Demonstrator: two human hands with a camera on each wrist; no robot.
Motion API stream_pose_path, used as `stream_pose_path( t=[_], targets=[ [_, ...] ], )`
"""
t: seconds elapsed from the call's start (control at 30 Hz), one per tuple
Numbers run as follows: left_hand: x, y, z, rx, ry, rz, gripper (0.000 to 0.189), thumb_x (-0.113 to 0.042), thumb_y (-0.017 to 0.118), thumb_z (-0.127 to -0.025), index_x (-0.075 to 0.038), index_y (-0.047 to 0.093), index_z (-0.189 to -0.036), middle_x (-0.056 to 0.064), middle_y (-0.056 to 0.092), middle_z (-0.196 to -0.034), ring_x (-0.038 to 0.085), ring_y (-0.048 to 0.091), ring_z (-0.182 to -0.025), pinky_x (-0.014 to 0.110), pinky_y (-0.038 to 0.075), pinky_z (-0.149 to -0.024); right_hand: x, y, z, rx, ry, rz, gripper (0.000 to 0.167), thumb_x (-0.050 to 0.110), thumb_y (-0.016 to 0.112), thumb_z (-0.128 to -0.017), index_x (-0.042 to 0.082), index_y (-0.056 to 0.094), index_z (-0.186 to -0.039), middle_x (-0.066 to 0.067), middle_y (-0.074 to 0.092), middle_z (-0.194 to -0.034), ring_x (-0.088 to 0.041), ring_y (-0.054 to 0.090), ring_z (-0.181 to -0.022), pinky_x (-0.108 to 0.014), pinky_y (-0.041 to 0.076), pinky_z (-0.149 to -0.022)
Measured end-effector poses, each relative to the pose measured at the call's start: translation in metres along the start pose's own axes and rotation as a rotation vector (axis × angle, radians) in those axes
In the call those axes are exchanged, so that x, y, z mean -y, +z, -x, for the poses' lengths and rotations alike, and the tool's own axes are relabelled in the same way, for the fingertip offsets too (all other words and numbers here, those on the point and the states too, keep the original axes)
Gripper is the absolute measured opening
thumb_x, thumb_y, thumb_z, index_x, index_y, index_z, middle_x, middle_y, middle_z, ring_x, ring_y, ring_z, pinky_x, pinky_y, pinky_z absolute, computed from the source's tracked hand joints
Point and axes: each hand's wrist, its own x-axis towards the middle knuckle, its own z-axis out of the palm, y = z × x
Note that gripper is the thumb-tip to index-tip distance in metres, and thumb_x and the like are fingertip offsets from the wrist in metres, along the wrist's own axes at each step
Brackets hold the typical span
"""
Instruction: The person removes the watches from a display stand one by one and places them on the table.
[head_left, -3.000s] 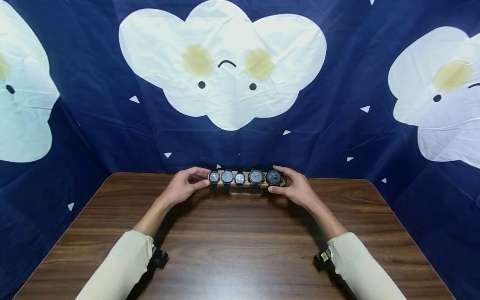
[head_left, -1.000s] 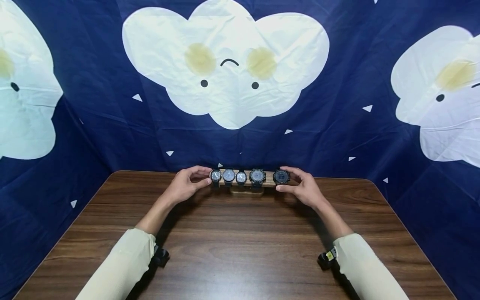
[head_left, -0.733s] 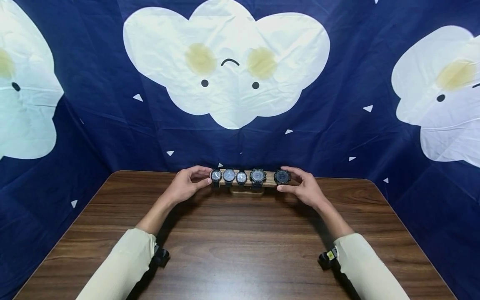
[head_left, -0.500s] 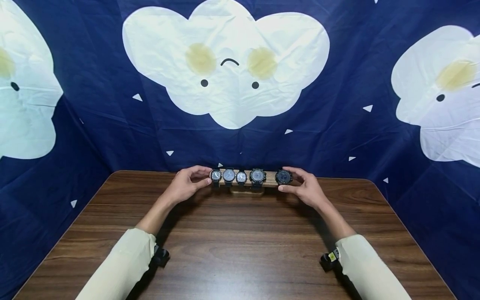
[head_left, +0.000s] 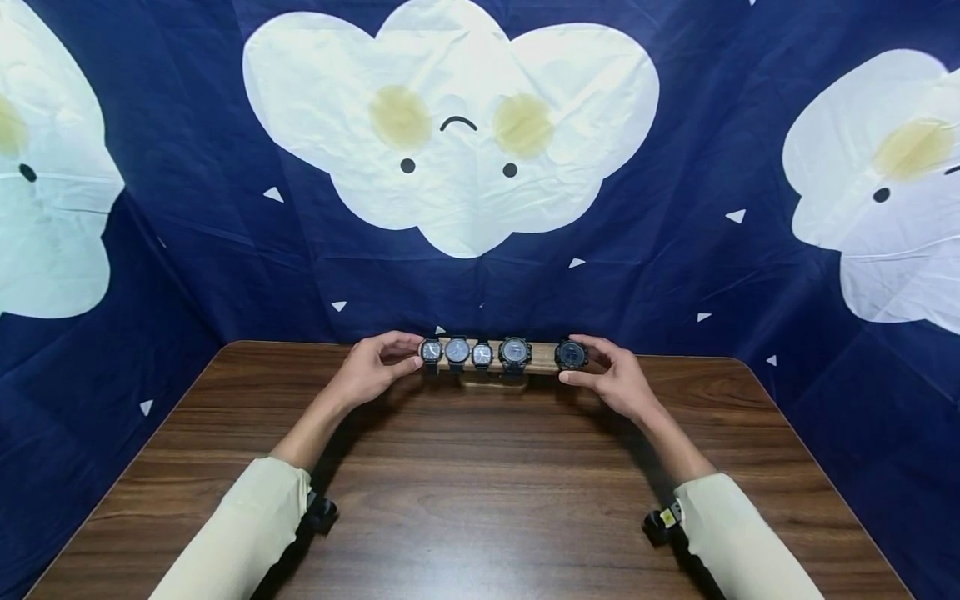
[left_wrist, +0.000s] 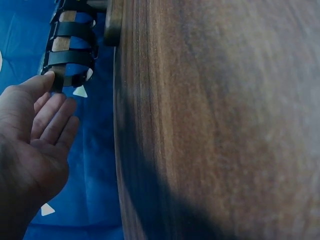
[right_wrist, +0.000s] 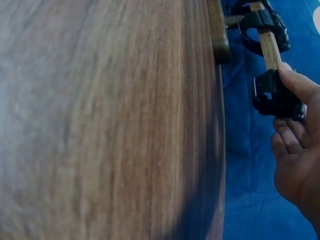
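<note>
A wooden watch stand with a bare stretch of bar and a small base stands at the table's far edge. Several dark watches hang along its bar, among them a large round one. My left hand grips the bar's left end, its thumb against the wood beside the leftmost watch. At the other end my right hand pinches a black wristwatch between thumb and fingers. In the right wrist view this watch is looped around the bar's end, with bare wood separating it from its neighbour.
The brown wooden table spreads out in front of the stand. Close behind hangs a dark blue cloth with white cloud shapes, which also runs along both sides. Small black wrist cameras sit under both sleeves.
My right hand has drawn the rightmost watch to the right along the bar, opening a gap of bare wood beside it. The left hand has kept its grip on the other end.
</note>
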Motion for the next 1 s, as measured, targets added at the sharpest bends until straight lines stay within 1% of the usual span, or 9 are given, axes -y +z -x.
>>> stream_pose_path(
  t=[0.17, 0.23, 0.3, 0.43, 0.6, 0.67, 0.73, 0.9, 1.0],
  targets=[
    [-0.0013, -0.0009, -0.0001, 0.003, 0.002, -0.005, 0.036, -0.018, 0.084, -0.104, -0.005, 0.077, -0.137, 0.016, 0.084, -0.130, 0.035, 0.080, -0.127, 0.026, 0.056, -0.106, 0.0001, -0.0011, 0.0018, -0.029, -0.012, 0.026, 0.072, 0.025, 0.099, -0.089, 0.015, 0.070, -0.154, -0.016, 0.081, -0.133, -0.037, 0.072, -0.136, -0.055, 0.054, -0.117],
    [-0.0013, -0.0014, -0.0001, 0.002, 0.003, -0.006, 0.036, -0.018, 0.084, -0.104, -0.005, 0.077, -0.137, 0.016, 0.084, -0.131, 0.035, 0.079, -0.127, 0.024, 0.055, -0.106, 0.0001, -0.0016, 0.0026, -0.037, -0.017, 0.033, 0.071, 0.024, 0.099, -0.088, 0.014, 0.071, -0.153, -0.016, 0.082, -0.128, -0.036, 0.073, -0.133, -0.054, 0.054, -0.116],
    [-0.0010, -0.0018, -0.0002, 0.004, 0.004, -0.008, 0.036, -0.018, 0.084, -0.104, -0.005, 0.077, -0.138, 0.017, 0.084, -0.131, 0.035, 0.079, -0.127, 0.025, 0.055, -0.106, -0.0001, -0.0019, 0.0031, -0.042, -0.021, 0.036, 0.071, 0.023, 0.099, -0.088, 0.014, 0.071, -0.152, -0.016, 0.082, -0.125, -0.035, 0.073, -0.132, -0.054, 0.054, -0.116],
    [-0.0006, -0.0022, 0.0000, 0.006, 0.002, -0.011, 0.037, -0.018, 0.084, -0.104, -0.005, 0.077, -0.138, 0.016, 0.084, -0.131, 0.035, 0.079, -0.128, 0.031, 0.057, -0.109, -0.0007, -0.0021, 0.0043, -0.043, -0.025, 0.057, 0.071, 0.026, 0.099, -0.088, 0.015, 0.071, -0.153, -0.015, 0.081, -0.124, -0.034, 0.073, -0.130, -0.054, 0.055, -0.115],
    [-0.0007, -0.0018, 0.0008, 0.007, -0.004, -0.015, 0.036, -0.015, 0.085, -0.103, -0.005, 0.078, -0.137, 0.016, 0.084, -0.130, 0.035, 0.080, -0.126, 0.044, 0.058, -0.111, -0.0014, -0.0018, 0.0054, -0.045, -0.041, 0.094, 0.071, 0.028, 0.099, -0.089, 0.016, 0.071, -0.153, -0.015, 0.080, -0.122, -0.034, 0.073, -0.128, -0.055, 0.055, -0.115],
    [-0.0009, -0.0015, 0.0007, 0.007, 0.000, -0.016, 0.036, -0.015, 0.085, -0.103, -0.005, 0.078, -0.137, 0.016, 0.084, -0.130, 0.035, 0.080, -0.126, 0.048, 0.059, -0.111, -0.0009, -0.0019, 0.0057, -0.046, -0.045, 0.102, 0.070, 0.027, 0.099, -0.089, 0.016, 0.071, -0.152, -0.014, 0.080, -0.122, -0.034, 0.073, -0.126, -0.055, 0.055, -0.114],
    [-0.0012, -0.0013, 0.0005, 0.009, 0.001, -0.015, 0.036, -0.014, 0.085, -0.103, -0.004, 0.078, -0.137, 0.016, 0.084, -0.129, 0.035, 0.080, -0.125, 0.046, 0.059, -0.110, 0.0000, -0.0023, 0.0061, -0.048, -0.047, 0.111, 0.070, 0.027, 0.099, -0.089, 0.016, 0.071, -0.152, -0.014, 0.080, -0.123, -0.034, 0.072, -0.127, -0.055, 0.054, -0.115],
    [-0.0018, -0.0014, 0.0001, 0.011, 0.003, -0.014, 0.035, -0.014, 0.084, -0.103, -0.004, 0.078, -0.136, 0.016, 0.084, -0.129, 0.035, 0.080, -0.126, 0.033, 0.058, -0.107, 0.0017, -0.0041, 0.0077, -0.050, -0.051, 0.125, 0.069, 0.025, 0.099, -0.089, 0.014, 0.071, -0.152, -0.016, 0.078, -0.130, -0.036, 0.070, -0.132, -0.057, 0.052, -0.119],
    [-0.0024, -0.0019, 0.0001, 0.012, 0.001, -0.018, 0.035, -0.014, 0.084, -0.103, -0.004, 0.078, -0.136, 0.016, 0.084, -0.129, 0.035, 0.080, -0.126, 0.034, 0.058, -0.107, 0.0016, -0.0054, 0.0088, -0.049, -0.057, 0.134, 0.069, 0.024, 0.099, -0.089, 0.013, 0.071, -0.152, -0.016, 0.078, -0.130, -0.036, 0.069, -0.132, -0.058, 0.052, -0.120]
  ],
)
